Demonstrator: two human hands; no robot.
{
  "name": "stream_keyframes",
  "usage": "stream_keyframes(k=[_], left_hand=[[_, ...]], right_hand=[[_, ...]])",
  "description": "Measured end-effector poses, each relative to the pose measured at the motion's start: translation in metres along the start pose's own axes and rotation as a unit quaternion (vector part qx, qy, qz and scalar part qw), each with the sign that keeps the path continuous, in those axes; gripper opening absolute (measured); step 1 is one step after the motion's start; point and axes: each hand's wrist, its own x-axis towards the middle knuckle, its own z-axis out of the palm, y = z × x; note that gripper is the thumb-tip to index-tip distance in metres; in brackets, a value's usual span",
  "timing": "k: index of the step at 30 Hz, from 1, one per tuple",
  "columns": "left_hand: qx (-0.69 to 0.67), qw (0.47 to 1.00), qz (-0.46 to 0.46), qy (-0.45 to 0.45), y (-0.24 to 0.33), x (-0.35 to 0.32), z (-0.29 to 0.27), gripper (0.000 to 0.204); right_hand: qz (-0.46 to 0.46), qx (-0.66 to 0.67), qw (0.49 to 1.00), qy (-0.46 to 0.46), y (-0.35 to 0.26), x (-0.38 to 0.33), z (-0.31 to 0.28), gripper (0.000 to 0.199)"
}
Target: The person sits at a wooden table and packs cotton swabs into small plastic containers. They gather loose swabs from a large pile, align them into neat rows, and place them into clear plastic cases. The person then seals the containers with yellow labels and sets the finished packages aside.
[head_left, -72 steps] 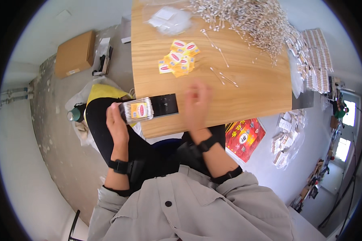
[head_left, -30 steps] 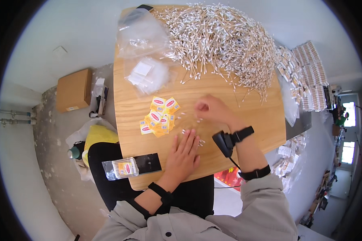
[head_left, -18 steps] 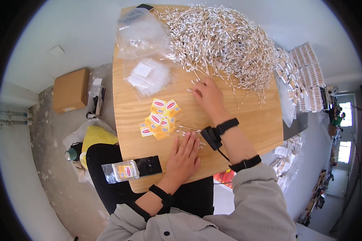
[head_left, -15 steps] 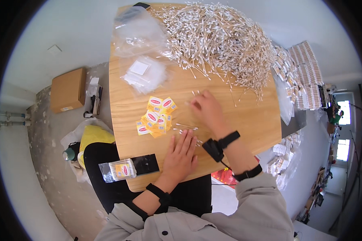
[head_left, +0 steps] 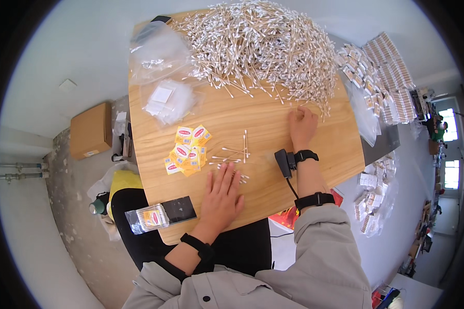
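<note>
My left hand [head_left: 221, 201] lies flat on the wooden table [head_left: 273, 195] with its fingers stretched out, partly covering a few cotton swabs [head_left: 242, 177]. Just beyond its fingertips are several more loose swabs [head_left: 232, 152], two of them lying lengthwise. Over to the right, my right hand [head_left: 302, 126] is at the near edge of a large heap of cotton swabs [head_left: 263, 49]. Its fingers are curled together, and what they hold, if anything, is hidden. Yellow-and-white printed cards [head_left: 188, 149] lie in a loose pile left of the swabs.
Clear plastic bags [head_left: 160, 51] and smaller clear bags [head_left: 170, 100] lie at the far left. A filled swab packet [head_left: 153, 217] rests on a dark plate [head_left: 180, 208] at the near-left edge. Packed swab bundles [head_left: 389, 77] are stacked beyond the table's right side.
My right hand has moved right and away from the loose swabs to the heap's edge. Two swabs now lie lengthwise where it was. My left hand stays flat; the whole view has shifted slightly.
</note>
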Motion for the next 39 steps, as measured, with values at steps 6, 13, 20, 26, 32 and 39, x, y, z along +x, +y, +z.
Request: stream_keyframes(k=[6, 13, 20, 26, 32, 39], left_hand=[[0.009, 1.000, 0.006, 0.000, 0.002, 0.002, 0.000, 0.067], [0.021, 1.000, 0.000, 0.000, 0.003, 0.001, -0.005, 0.067], [0.014, 0.999, -0.020, 0.025, 0.003, 0.000, -0.004, 0.069], [0.032, 0.999, -0.008, -0.008, 0.003, 0.003, -0.002, 0.072], [0.013, 1.000, -0.012, -0.005, -0.001, 0.000, -0.001, 0.072], [-0.009, 1.000, -0.010, -0.004, 0.001, 0.000, -0.002, 0.072]], right_hand=[[-0.063, 0.143, 0.985, -0.075, -0.015, -0.031, 0.002, 0.012], [-0.122, 0.258, 0.915, -0.285, -0.085, -0.094, -0.031, 0.018], [-0.192, 0.291, 0.819, -0.456, -0.076, -0.077, -0.028, 0.025], [-0.073, 0.200, 0.954, -0.210, -0.106, -0.034, 0.018, 0.042], [-0.105, 0.083, 0.981, -0.141, -0.148, -0.019, 0.050, 0.029], [-0.054, 0.160, 0.964, -0.205, -0.095, -0.022, 0.039, 0.012]])
